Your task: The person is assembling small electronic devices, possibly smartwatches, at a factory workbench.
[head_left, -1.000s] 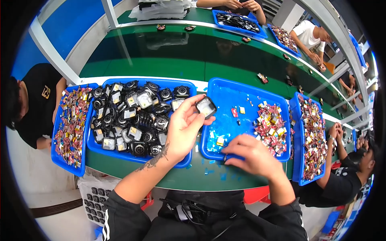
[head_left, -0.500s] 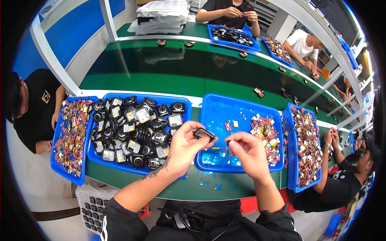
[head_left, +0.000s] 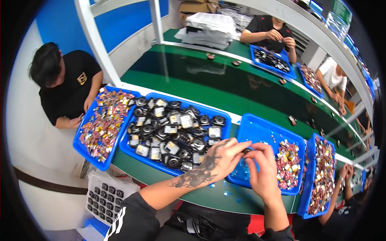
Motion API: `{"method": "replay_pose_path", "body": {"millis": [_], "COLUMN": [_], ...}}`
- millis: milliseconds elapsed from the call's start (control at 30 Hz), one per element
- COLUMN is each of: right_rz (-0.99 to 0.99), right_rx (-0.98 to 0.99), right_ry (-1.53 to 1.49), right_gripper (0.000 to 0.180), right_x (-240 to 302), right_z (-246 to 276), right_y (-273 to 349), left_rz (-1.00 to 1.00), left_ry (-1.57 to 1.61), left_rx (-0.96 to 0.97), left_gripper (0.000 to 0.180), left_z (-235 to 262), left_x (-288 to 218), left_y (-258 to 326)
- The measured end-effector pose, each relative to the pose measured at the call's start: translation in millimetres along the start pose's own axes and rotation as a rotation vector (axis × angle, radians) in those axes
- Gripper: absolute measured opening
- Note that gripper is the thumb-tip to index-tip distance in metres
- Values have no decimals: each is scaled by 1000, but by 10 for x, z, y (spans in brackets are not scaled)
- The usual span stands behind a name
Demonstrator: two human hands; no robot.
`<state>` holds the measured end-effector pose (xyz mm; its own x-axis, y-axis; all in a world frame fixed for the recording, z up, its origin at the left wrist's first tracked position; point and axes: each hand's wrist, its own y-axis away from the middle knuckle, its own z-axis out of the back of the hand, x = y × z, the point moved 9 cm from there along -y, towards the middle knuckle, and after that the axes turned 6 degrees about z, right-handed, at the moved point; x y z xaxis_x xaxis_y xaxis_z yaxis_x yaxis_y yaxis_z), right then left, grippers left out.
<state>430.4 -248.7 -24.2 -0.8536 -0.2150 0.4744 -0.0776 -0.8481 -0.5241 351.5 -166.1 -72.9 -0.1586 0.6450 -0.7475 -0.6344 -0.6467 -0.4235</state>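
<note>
We find the left hand point(head_left: 223, 158) and right hand point(head_left: 263, 170) meeting fingertip to fingertip, both pinched on a small dark part point(head_left: 246, 152), mostly hidden between them, above the near-left corner of the blue tray point(head_left: 261, 130).

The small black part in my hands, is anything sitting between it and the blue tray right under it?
Nothing visible. The left hand and right hand pinch the small black part together just above the near left corner of the blue tray. That corner holds only tiny scraps; the pile of colourful bits lies further right.
</note>
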Motion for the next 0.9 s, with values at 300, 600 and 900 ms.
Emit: {"method": "replay_pose_path", "body": {"millis": [300,600,900], "right_rz": [-424,-263,-141], "right_rx": [-212,-296,-194], "right_ry": [-500,-123,35], "right_gripper": [19,13,10], "right_x": [-417,-302,-121], "right_z": [-97,199,261], "right_y": [332,220,147], "left_rz": [659,555,432], "left_ry": [1223,1053,1099], "left_rx": [195,365,406], "left_gripper": [19,33,37], "left_z": [-441,-453,-414], "left_x": [475,214,66], "left_y": [132,165,150]}}
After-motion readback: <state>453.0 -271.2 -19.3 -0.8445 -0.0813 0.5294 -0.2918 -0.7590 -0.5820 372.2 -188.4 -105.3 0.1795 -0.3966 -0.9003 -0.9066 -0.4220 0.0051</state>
